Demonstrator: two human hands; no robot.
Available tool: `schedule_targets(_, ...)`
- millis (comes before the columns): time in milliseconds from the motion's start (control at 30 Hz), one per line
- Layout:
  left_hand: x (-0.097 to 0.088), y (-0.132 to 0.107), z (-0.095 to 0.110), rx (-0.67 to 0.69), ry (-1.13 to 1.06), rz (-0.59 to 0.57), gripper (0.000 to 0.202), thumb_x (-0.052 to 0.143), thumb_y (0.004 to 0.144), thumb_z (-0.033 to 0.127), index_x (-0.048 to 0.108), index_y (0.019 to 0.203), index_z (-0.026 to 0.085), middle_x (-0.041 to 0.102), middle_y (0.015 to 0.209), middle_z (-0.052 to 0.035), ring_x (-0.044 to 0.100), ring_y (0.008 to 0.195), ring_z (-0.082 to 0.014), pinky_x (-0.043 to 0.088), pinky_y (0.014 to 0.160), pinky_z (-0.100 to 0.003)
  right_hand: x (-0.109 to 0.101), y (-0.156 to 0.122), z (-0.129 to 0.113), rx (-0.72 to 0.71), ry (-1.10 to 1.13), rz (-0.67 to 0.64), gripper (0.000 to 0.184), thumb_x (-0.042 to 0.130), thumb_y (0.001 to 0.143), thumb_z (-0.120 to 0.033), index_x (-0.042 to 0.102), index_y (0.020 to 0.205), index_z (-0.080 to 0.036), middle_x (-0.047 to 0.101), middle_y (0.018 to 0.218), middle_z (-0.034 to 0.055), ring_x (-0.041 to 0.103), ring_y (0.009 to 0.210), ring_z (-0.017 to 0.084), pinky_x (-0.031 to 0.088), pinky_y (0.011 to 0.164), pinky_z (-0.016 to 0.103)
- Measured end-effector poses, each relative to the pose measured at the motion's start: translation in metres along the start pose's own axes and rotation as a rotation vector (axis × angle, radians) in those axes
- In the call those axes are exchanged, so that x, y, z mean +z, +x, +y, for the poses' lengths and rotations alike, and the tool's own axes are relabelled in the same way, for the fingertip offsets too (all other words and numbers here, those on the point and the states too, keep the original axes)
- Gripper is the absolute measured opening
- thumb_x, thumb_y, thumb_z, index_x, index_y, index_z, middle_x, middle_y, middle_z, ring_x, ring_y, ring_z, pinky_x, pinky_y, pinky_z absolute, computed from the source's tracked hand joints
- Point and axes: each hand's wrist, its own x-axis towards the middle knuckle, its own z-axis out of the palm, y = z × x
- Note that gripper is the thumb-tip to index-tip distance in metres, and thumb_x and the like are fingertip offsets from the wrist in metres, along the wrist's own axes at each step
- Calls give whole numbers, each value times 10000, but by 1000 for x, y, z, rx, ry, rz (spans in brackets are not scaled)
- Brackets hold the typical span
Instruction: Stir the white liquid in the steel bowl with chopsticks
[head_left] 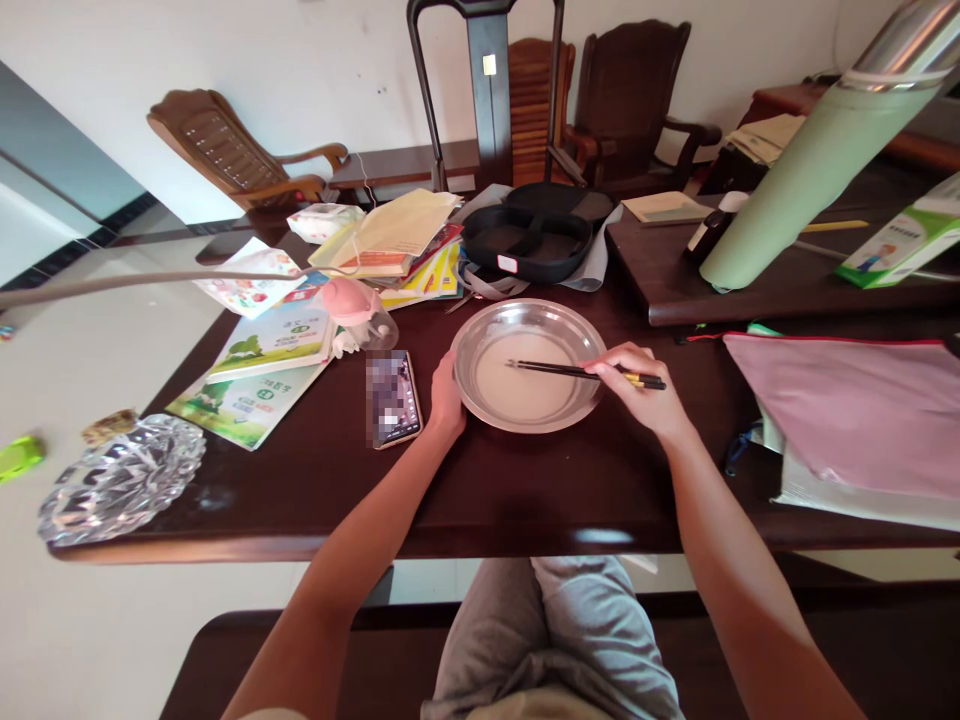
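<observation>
A round, shallow metal basin (587, 335) stands on the dark wooden table in front of me, with a cloudy whitish liquid (517, 395) in it. My left hand (448, 395) is closed against the basin's left rim, the fingers partly hidden behind it. Dark chopsticks (551, 369) with gold bands are gripped in my right hand (637, 385) at the basin's right edge. Their thin ends point left over the middle of the liquid; whether they dip in, I cannot tell. Left of my left hand lies a phone (396, 400) with its screen lit.
Behind the basin sits a black case (529, 240). A pink-lidded bottle (356, 310), booklets (274, 340) and a glass dish (127, 480) occupy the left. A tall green thermos (802, 175) stands on a raised board at right, with a pink pouch (847, 410) nearer me.
</observation>
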Motion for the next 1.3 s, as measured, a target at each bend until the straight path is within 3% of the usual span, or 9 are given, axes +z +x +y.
schedule_targets(133,-2,2,-1,-3,12,5,267,858,807,482,737,823,244,786,811,8,745,883,-241,594,839,-328,-15,-3,6,79,105,260,624,715,1006,-866,846,720,-327,836,750,39,774,787,301,582,934,518)
schedule_targets(200,-3,3,-1,-6,15,-7,267,850,805,484,760,855,238,795,833,3,741,887,-239,581,838,-325,-18,-5,6,98,185,291,655,720,997,-874,813,665,-317,807,698,33,768,741,292,589,919,516)
schedule_targets(367,-3,3,-2,3,-2,-43,258,833,820,483,773,868,237,809,857,-15,759,941,-262,594,877,-340,-4,-4,-1,44,131,-2,601,743,988,-866,884,762,-328,880,820,45,804,842,297,574,920,504)
schedule_targets(467,-3,3,-2,7,-3,-27,235,830,832,467,763,842,242,799,839,-12,761,941,-260,600,875,-337,3,-1,-1,-6,51,-42,563,722,1002,-869,938,902,-358,914,919,44,809,893,298,559,943,506)
schedule_targets(667,-3,2,0,0,20,0,243,848,835,461,750,845,239,785,825,9,729,849,-230,591,831,-330,-16,-2,10,70,74,270,612,718,1009,-855,868,744,-324,843,760,45,782,809,307,588,924,513)
schedule_targets(733,-3,1,0,4,20,-4,232,842,831,453,759,845,236,783,818,8,724,837,-227,588,816,-327,-21,-4,10,105,157,292,652,712,1003,-866,820,680,-311,820,718,44,783,765,304,604,916,520)
schedule_targets(1000,0,0,-1,9,7,-2,285,853,842,508,741,829,247,804,834,-16,783,976,-278,625,904,-354,0,-3,-2,-1,68,-93,523,731,1026,-821,933,904,-354,917,945,59,813,935,320,569,941,513)
schedule_targets(1133,0,1,-1,-4,11,6,258,842,839,473,729,812,243,784,818,-10,762,924,-255,606,858,-334,-6,-1,3,0,5,71,516,721,1044,-801,916,872,-355,898,885,51,799,881,321,566,972,538)
schedule_targets(1300,0,-1,0,-5,11,15,212,789,846,448,741,820,243,766,792,-4,752,880,-252,605,854,-347,-21,-5,7,86,184,276,639,725,1008,-849,804,662,-317,804,699,41,782,755,303,598,905,522)
